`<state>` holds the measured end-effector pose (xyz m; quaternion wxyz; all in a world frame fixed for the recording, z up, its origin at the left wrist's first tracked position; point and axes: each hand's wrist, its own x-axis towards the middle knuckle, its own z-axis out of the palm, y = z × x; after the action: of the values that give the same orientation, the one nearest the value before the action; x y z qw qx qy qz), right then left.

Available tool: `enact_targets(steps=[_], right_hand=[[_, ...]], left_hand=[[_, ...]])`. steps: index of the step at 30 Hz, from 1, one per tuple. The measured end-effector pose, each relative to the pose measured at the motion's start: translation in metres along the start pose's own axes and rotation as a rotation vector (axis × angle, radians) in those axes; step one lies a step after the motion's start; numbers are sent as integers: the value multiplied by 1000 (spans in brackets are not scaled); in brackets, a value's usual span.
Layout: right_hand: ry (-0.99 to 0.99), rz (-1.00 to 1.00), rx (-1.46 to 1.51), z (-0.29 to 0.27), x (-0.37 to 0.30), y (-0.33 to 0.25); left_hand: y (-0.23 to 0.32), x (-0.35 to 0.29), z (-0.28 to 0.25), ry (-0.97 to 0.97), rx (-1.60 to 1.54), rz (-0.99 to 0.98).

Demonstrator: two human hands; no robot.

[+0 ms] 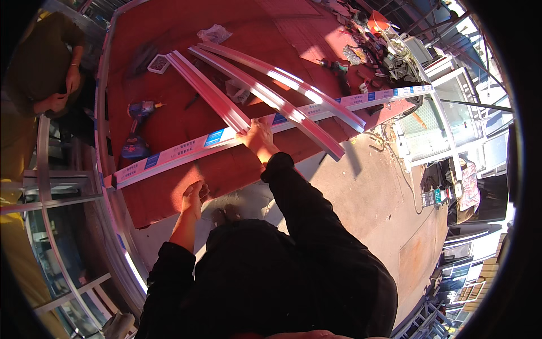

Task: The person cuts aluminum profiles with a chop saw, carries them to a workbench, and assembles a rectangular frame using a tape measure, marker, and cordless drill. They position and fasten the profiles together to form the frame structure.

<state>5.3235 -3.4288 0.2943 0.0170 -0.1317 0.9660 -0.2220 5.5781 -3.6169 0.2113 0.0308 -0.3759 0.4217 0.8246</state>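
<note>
My right hand [259, 138] is closed on the near end of a pale metal profile [206, 93], which slants away to the far left. That end rests over a long wrapped bar [192, 148] with white and blue protective film, lying across the red-covered table. Two more metal profiles, one in the middle [265, 99] and one farther right [305, 90], also cross the bar, their near ends jutting past it. My left hand [195, 196] hovers by the table's near edge, fingers loosely bent and apparently holding nothing.
On the red table [169, 34] lie a blue cordless drill [138, 130], a small white box [158, 64] and a clear plastic bag [214, 34]. Tools and cables [395, 62] clutter its far right. Another person [48, 68] stands at left. Framed panels [435, 124] lean at right.
</note>
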Motion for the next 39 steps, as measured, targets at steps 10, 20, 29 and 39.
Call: enact_targets(steps=[10, 20, 29, 39], right_hand=[[75, -19, 271, -26, -10, 2], [191, 127, 285, -63, 5, -3], [-84, 77, 186, -9, -12, -38], [-108, 195, -160, 3, 7, -54]], left_hand=[[22, 11, -8, 49, 142, 65], [4, 45, -118, 216, 307, 185], [-8, 60, -128, 241, 242, 128], [7, 62, -131, 176, 253, -4]])
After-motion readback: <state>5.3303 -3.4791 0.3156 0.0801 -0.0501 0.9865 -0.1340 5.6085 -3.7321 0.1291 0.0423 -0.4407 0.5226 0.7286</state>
